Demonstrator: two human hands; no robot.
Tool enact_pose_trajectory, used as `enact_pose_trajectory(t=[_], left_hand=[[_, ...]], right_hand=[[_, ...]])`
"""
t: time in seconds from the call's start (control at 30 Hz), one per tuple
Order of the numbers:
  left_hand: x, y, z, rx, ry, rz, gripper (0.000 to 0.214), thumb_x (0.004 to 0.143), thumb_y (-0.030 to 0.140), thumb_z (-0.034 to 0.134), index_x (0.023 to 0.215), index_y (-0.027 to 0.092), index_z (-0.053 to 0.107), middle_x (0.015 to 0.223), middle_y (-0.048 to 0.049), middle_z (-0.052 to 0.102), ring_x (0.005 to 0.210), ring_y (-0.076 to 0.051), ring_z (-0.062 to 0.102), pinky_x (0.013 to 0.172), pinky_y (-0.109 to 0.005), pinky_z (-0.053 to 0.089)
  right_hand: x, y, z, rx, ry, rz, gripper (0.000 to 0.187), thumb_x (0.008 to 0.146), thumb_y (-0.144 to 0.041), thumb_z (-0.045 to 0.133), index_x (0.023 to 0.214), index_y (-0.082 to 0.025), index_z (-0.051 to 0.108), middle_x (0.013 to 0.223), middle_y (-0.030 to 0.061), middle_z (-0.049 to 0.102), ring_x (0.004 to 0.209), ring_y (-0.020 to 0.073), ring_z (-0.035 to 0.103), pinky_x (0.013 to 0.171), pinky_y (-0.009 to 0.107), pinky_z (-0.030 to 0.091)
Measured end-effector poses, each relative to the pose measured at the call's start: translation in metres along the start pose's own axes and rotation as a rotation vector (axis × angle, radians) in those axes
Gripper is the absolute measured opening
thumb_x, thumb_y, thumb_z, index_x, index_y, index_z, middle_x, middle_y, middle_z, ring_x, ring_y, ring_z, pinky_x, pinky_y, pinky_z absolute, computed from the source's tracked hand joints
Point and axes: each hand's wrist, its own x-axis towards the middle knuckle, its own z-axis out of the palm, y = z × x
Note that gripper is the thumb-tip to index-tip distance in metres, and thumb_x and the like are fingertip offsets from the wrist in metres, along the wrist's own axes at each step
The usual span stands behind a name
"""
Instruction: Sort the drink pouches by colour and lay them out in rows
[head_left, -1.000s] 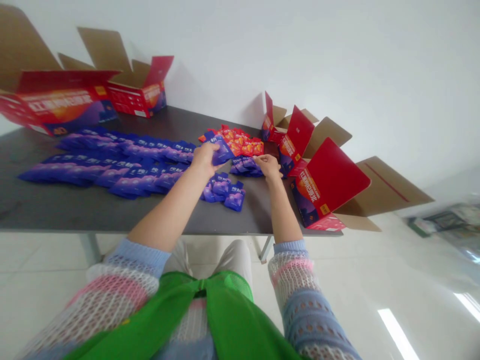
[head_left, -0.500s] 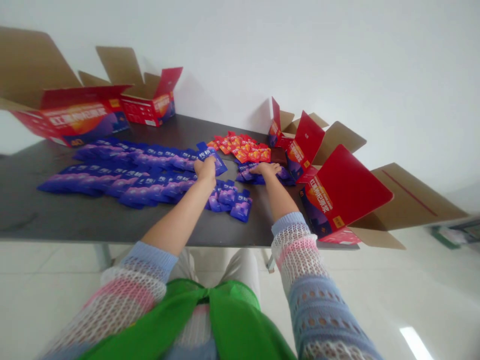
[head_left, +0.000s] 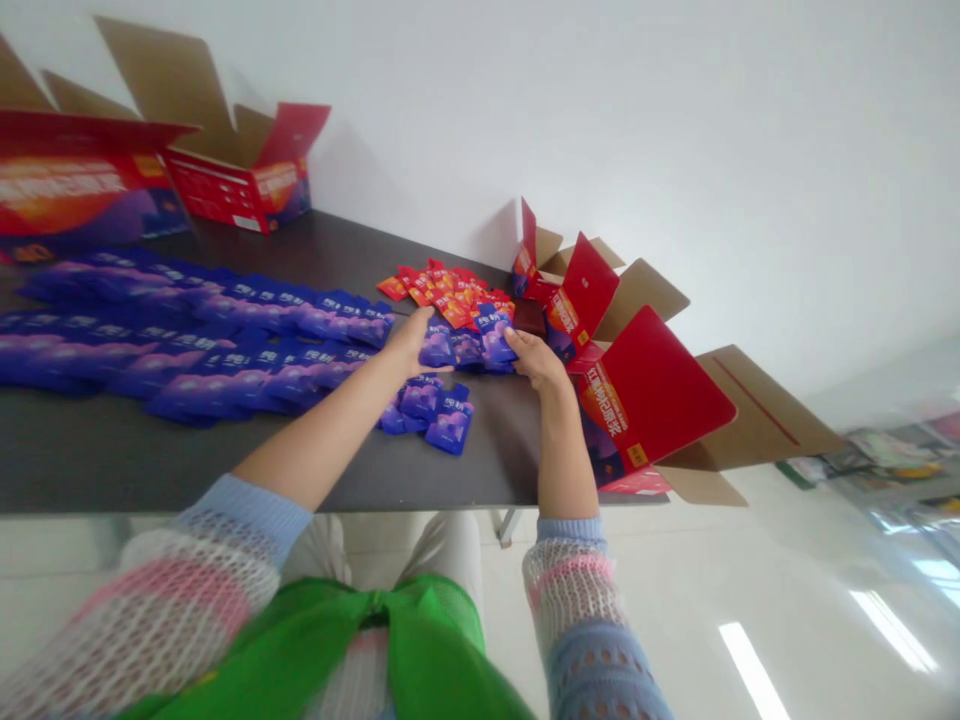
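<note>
My right hand [head_left: 534, 358] pinches a blue-purple sachet [head_left: 495, 335] by its right side, thumb on top, raised over the small pile. Thumb and fingers spread, my left hand [head_left: 415, 345] reaches beside another blue-purple sachet [head_left: 436, 346]; whether it touches that one I cannot tell. More purple sachets [head_left: 469, 350] lie between the hands. In front of my left hand rests a short group of purple sachets [head_left: 450, 420]. Two long overlapping rows of purple sachets [head_left: 225, 370] stretch to the left. Red-orange sachets [head_left: 450, 292] are heaped just behind my hands.
Open red cartons [head_left: 645, 390] line the right end of the dark table [head_left: 495, 470], their flaps sticking out. Other open cartons [head_left: 232, 185] stand at the back left. A white wall [head_left: 465, 110] rises behind. Shelving with goods [head_left: 892, 460] is at the far right.
My left hand has let go of its sachet and moved right with fingers spread. My right hand has lifted a purple sachet from the pile. The view has shifted rightward.
</note>
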Motion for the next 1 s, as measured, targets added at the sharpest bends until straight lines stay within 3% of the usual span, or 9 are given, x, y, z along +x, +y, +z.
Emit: enact_pose_trajectory(t=[0.1,0.27,0.37,0.43,0.53,0.6,0.73,0.83,1.0], left_hand=[[0.0,-0.011,0.012,-0.045,-0.136,0.024,0.032,0.076,0.052,0.076,0.084,0.022,0.068,0.079,-0.0101,0.073,0.082,-0.032,0.073,0.077,-0.05,0.062],[-0.007,-0.021,0.011,-0.002,-0.118,0.183,0.025,0.062,0.023,0.086,0.08,0.017,0.07,0.074,-0.0043,0.071,0.069,-0.021,0.069,0.075,-0.039,0.06],[-0.007,-0.019,0.004,0.021,-0.008,0.286,0.024,0.061,0.017,0.084,0.079,0.018,0.068,0.075,-0.0017,0.071,0.07,-0.02,0.069,0.074,-0.038,0.059],[-0.003,-0.015,0.0,0.045,0.093,0.368,0.022,0.063,0.016,0.081,0.079,0.019,0.066,0.077,-0.0012,0.071,0.074,-0.02,0.07,0.075,-0.037,0.058],[0.008,-0.007,-0.005,0.083,0.243,0.463,0.02,0.065,0.013,0.076,0.08,0.019,0.062,0.081,-0.0014,0.07,0.079,-0.019,0.07,0.075,-0.032,0.059],[0.014,-0.004,-0.008,0.081,0.321,0.458,0.022,0.066,0.011,0.072,0.082,0.02,0.06,0.083,-0.0014,0.069,0.081,-0.018,0.07,0.073,-0.031,0.059],[0.021,-0.005,-0.011,0.052,0.374,0.399,0.024,0.066,0.01,0.069,0.086,0.021,0.058,0.087,-0.0022,0.068,0.082,-0.019,0.069,0.07,-0.03,0.059],[0.025,-0.007,-0.01,0.053,0.344,0.396,0.024,0.066,0.012,0.07,0.086,0.021,0.058,0.089,-0.0031,0.069,0.082,-0.02,0.069,0.07,-0.031,0.059],[0.032,-0.006,-0.012,0.146,0.35,0.409,0.027,0.064,0.013,0.071,0.085,0.021,0.056,0.087,-0.0027,0.067,0.081,-0.021,0.068,0.07,-0.032,0.058]], right_hand=[[-0.01,-0.008,0.033,-0.029,-0.049,-0.029,0.045,0.092,-0.061,0.059,0.071,-0.021,0.058,0.061,-0.0044,0.052,0.058,0.0113,0.047,0.062,0.022,0.042],[-0.004,-0.012,0.071,-0.346,0.171,-0.063,0.046,0.088,-0.058,0.065,0.063,-0.022,0.052,0.061,-0.0046,0.047,0.068,0.0141,0.05,0.069,0.023,0.04],[0.01,-0.012,0.068,-0.277,0.157,-0.065,0.041,0.09,-0.06,0.062,0.079,-0.02,0.065,0.077,-0.0005,0.061,0.083,0.017,0.057,0.078,0.025,0.046],[0.021,-0.011,0.062,-0.3,0.241,0.016,0.041,0.091,-0.059,0.062,0.092,-0.02,0.07,0.097,0.0054,0.066,0.1,0.0213,0.059,0.087,0.03,0.048],[0.033,-0.005,0.06,-0.463,0.435,0.222,0.043,0.088,-0.057,0.069,0.113,-0.023,0.072,0.136,0.015,0.056,0.129,0.0321,0.048,0.101,0.043,0.046],[0.035,0.001,0.066,-0.583,0.434,0.326,0.05,0.086,-0.059,0.073,0.122,-0.024,0.071,0.149,0.018,0.045,0.139,0.0372,0.039,0.108,0.051,0.041],[0.033,0.014,0.091,-0.793,0.289,0.364,0.068,0.083,-0.06,0.078,0.135,-0.016,0.067,0.155,0.022,0.039,0.142,0.0375,0.036,0.113,0.05,0.036],[0.032,0.016,0.102,-0.898,0.3,0.328,0.069,0.082,-0.055,0.08,0.136,-0.013,0.066,0.16,0.0224,0.036,0.143,0.0363,0.037,0.113,0.046,0.038],[0.034,0.012,0.081,-0.732,0.282,0.345,0.042,0.092,-0.042,0.071,0.118,-0.01,0.074,0.134,0.0265,0.064,0.131,0.0376,0.055,0.111,0.051,0.038]])
